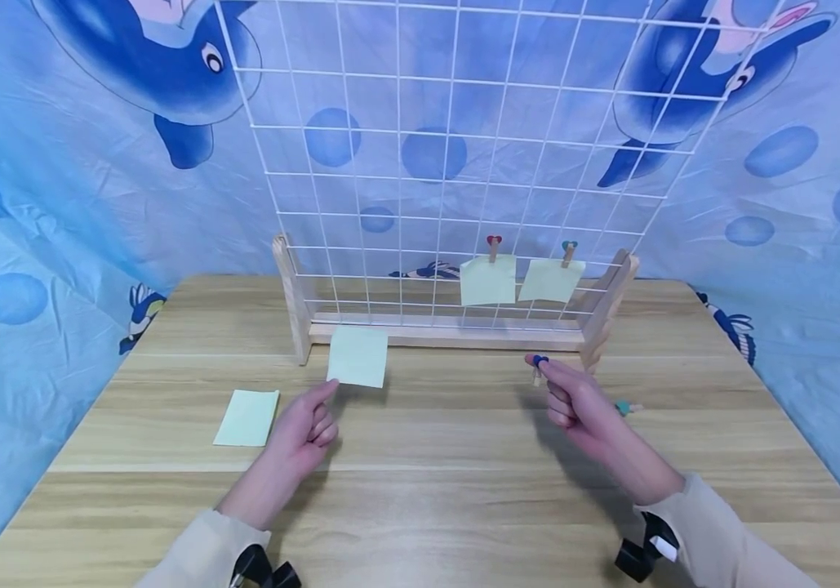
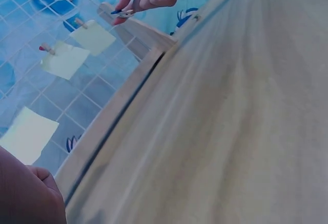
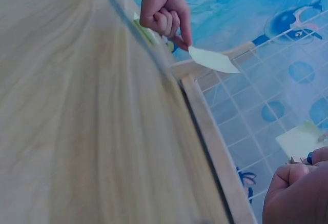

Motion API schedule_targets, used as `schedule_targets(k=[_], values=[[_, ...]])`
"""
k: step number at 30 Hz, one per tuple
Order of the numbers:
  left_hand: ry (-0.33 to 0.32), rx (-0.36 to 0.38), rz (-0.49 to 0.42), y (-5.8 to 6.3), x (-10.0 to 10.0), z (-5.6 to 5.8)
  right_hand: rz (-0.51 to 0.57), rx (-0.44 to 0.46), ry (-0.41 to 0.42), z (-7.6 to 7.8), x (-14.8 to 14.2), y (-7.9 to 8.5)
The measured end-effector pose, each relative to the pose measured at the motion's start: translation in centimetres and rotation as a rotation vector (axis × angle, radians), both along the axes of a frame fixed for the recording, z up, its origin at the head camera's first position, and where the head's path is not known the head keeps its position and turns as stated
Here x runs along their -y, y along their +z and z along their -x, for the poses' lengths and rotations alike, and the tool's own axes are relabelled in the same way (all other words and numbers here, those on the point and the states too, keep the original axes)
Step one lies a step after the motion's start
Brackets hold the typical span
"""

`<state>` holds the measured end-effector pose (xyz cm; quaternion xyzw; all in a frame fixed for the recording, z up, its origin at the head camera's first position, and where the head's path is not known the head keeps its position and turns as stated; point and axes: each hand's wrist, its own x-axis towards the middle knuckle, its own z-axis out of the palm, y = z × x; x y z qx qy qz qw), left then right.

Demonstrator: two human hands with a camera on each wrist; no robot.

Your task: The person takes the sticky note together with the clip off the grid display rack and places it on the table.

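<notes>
Between thumb and index finger, my left hand (image 1: pixel 307 426) pinches a pale green paper note (image 1: pixel 357 357) by its lower left corner, above the table before the rack. My right hand (image 1: pixel 583 406) pinches a small wooden clip with a blue heart (image 1: pixel 540 362), in front of the rack's right end. On the white wire grid (image 1: pixel 420 175) hang two notes: one under a clip with a red heart (image 1: pixel 493 243), the other under a clip with a green heart (image 1: pixel 569 249). In the right wrist view the held note (image 3: pixel 214 60) looks slightly bowed.
A pad of pale green notes (image 1: pixel 246 417) lies on the table left of my left hand. Behind my right wrist lies another clip with a green heart (image 1: pixel 624 407). Wooden feet (image 1: pixel 291 302) support the grid. Blue dolphin-print cloth (image 1: pixel 133 204) surrounds the wooden table.
</notes>
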<state>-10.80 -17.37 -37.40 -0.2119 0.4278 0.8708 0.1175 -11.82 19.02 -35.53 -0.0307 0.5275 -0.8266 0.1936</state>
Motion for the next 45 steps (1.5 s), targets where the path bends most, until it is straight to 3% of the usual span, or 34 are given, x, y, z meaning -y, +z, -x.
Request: schedule_targets(k=[11,15,22,30,34,41,45], values=[[0.021,0.043,0.059,0.0,0.8,-2.5,0.136,0.084,0.038,-1.6,-3.0,-1.9],[0.053,0.080,0.046,0.0,1.7,-3.2,0.175,0.152,0.015,-2.3,-4.2,-2.4],[0.039,0.099,0.049,-0.1,2.9,-3.8,0.276,0.299,-0.036,-3.5,-6.4,-3.5],[0.020,0.111,0.052,-0.7,4.0,-4.2,0.514,0.263,0.020,-4.4,-9.3,-4.8],[0.016,0.108,0.054,-0.9,4.3,-4.3,0.493,0.283,-0.053,-5.0,-10.6,-4.8],[0.013,0.100,0.062,-0.7,4.4,-4.4,0.371,0.381,-0.269,-6.0,-11.8,-4.6],[0.022,0.099,0.054,-0.7,4.4,-4.6,0.332,0.402,-0.312,-6.4,-12.2,-4.5]])
